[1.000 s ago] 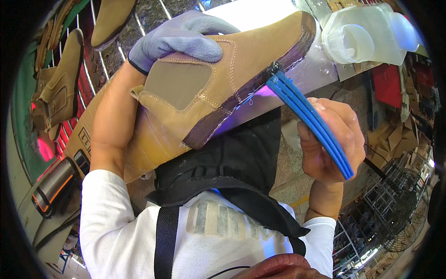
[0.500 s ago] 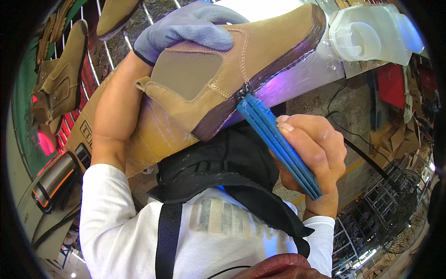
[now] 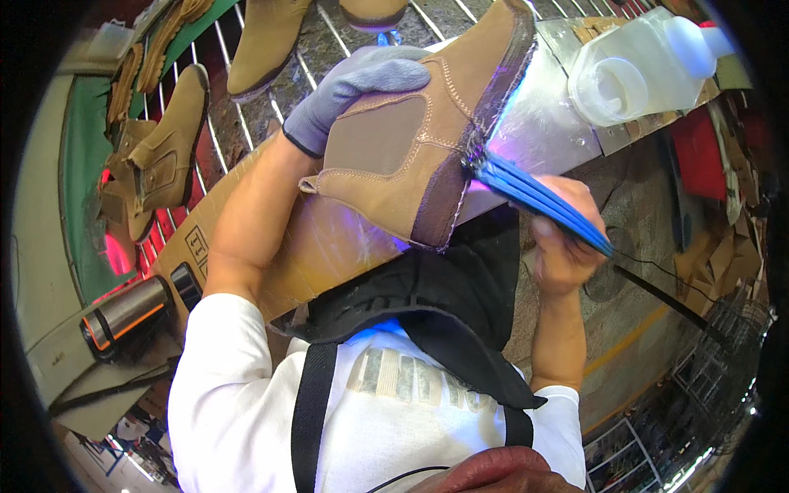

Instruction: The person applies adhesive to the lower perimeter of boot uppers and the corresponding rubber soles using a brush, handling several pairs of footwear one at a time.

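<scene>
A tan suede ankle boot (image 3: 448, 99) with a brown elastic side panel lies on its side, toe pointing away to the upper right. My left hand (image 3: 357, 90), in a grey work glove, is closed over the boot's upper from the far side. Bare, my right hand (image 3: 567, 234) grips a blue-handled brush (image 3: 542, 197). Its dark bristles touch the boot's lower edge near the middle, where a dark wet-looking band (image 3: 448, 197) runs along toe to heel.
A translucent plastic jug (image 3: 633, 74) with a cut opening stands at the upper right. More tan boots (image 3: 173, 144) rest on a metal-barred rack at left and top. Cardboard (image 3: 329, 255) covers the near work surface. A steel flask (image 3: 127, 316) lies at left.
The boot has turned so its toe points more steeply away. The brush has swung flatter, its handle end moving up and right, with its bristles still at the boot's edge.
</scene>
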Available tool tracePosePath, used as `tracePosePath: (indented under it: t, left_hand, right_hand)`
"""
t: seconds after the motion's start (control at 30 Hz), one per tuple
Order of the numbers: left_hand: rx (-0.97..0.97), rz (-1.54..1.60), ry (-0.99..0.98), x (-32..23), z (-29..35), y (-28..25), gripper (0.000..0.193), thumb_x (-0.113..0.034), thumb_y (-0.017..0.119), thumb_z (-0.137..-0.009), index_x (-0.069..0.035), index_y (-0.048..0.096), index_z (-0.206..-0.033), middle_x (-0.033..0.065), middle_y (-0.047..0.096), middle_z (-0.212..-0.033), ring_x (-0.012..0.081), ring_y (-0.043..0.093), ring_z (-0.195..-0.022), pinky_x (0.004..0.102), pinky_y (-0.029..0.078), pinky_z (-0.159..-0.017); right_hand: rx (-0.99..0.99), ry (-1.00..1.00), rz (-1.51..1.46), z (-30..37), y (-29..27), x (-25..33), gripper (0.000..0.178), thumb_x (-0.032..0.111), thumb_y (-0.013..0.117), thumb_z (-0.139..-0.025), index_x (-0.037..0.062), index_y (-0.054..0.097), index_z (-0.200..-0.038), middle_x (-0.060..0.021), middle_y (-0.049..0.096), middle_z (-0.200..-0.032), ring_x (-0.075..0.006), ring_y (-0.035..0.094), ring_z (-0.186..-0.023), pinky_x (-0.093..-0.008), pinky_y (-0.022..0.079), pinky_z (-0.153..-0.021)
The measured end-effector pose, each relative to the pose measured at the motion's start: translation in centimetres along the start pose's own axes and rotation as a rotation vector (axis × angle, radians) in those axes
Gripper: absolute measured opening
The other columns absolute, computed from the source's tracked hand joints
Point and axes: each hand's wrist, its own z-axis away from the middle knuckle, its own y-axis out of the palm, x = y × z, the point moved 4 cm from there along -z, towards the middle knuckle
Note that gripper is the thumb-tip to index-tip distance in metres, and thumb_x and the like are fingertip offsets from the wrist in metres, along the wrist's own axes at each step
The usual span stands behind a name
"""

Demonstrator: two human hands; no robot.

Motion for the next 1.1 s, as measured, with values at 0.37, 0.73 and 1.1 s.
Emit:
tracePosePath:
  t: [0.37,0.73,1.1]
  left_hand:
    - [0.23,-0.673,0.522,-2.3,0.2,-1.2,0.032,-0.017,0.059,-0.098,-0.017,0.068,-0.13,0.0181,0.067,-0.128,0.0351,0.068,-0.11,0.037,0.053,-0.095]
    - [0.229,-0.771,0.559,-3.7,0.1,-0.5,0.035,-0.015,0.062,-0.094,-0.02,0.067,-0.129,0.0189,0.067,-0.125,0.0381,0.069,-0.106,0.0394,0.055,-0.093]
    - [-0.046,-0.48,-0.022,-5.7,1.4,0.9,0.058,-0.031,0.071,-0.09,0.011,0.064,-0.129,0.0139,0.071,-0.121,0.018,0.063,-0.114,0.0311,0.046,-0.102]
  right_hand:
    - [0.257,-0.198,0.221,-4.4,-1.4,4.6,0.027,0.001,0.082,-0.083,-0.0045,0.07,-0.106,-0.0169,0.075,-0.097,-0.0301,0.074,-0.088,-0.0356,0.059,-0.077]
    - [0.223,-0.218,0.281,-5.2,-1.3,4.6,0.025,0.001,0.082,-0.083,-0.0049,0.071,-0.105,-0.0167,0.075,-0.096,-0.028,0.074,-0.086,-0.0341,0.058,-0.076]
    - [0.365,-0.167,0.168,-5.1,-0.7,5.0,0.029,0.001,0.082,-0.08,-0.0047,0.072,-0.107,-0.0153,0.075,-0.095,-0.0285,0.073,-0.087,-0.0339,0.057,-0.078]
